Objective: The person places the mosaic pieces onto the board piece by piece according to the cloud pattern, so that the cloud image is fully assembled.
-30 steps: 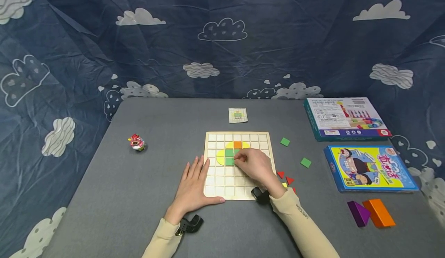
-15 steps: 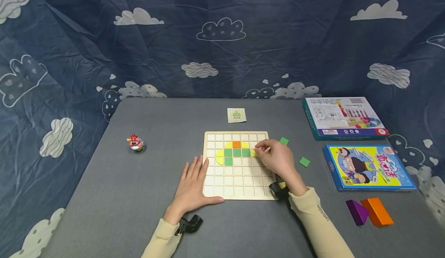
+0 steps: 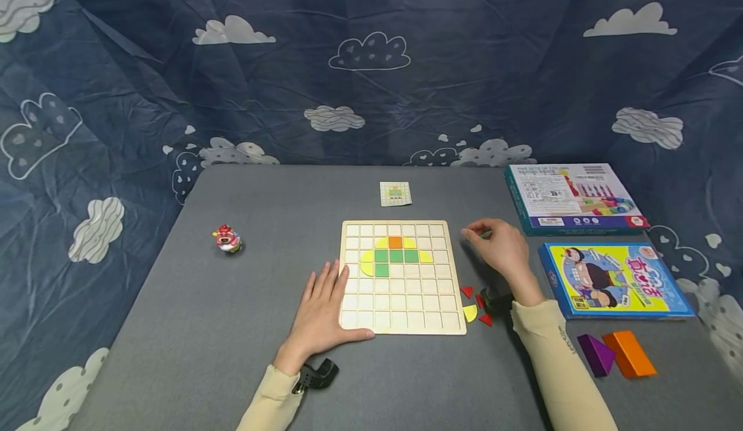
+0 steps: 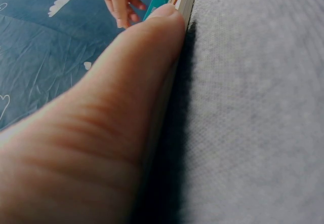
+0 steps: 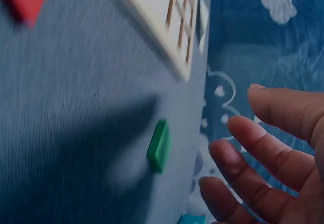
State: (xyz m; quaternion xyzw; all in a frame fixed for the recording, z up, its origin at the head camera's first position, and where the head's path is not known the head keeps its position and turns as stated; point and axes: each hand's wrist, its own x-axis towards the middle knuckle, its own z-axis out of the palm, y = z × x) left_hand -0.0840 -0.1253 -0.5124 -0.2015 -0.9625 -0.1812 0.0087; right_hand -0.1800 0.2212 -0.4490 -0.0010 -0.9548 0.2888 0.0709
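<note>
My left hand [image 3: 322, 308] lies with straight fingers along the left edge of a wooden grid board [image 3: 406, 302], its thumb at the near edge. In the left wrist view the thumb [image 4: 142, 57] touches the board's side. On the board sit an orange square tile [image 3: 395, 242], several green square tiles [image 3: 396, 256] and yellow rounded tiles [image 3: 426, 256]. My right hand [image 3: 502, 250] hovers right of the board. In the right wrist view its fingers [image 5: 268, 158] are loosely bent and apart, holding nothing, near a green tile [image 5: 159, 147] on the table.
Several red triangles [image 3: 486, 320] and a yellow rounded piece [image 3: 470, 313] lie by the board's right edge. A small pattern card [image 3: 395, 193] is behind it. Two boxes [image 3: 618, 282] and purple [image 3: 596, 355] and orange [image 3: 630, 353] blocks stand right; a toy figure [image 3: 227, 239] stands left.
My right hand has lifted from the board and moved right, over the loose green tiles. A green tile and a yellow one at the pattern's right are uncovered. The left hand has stayed put.
</note>
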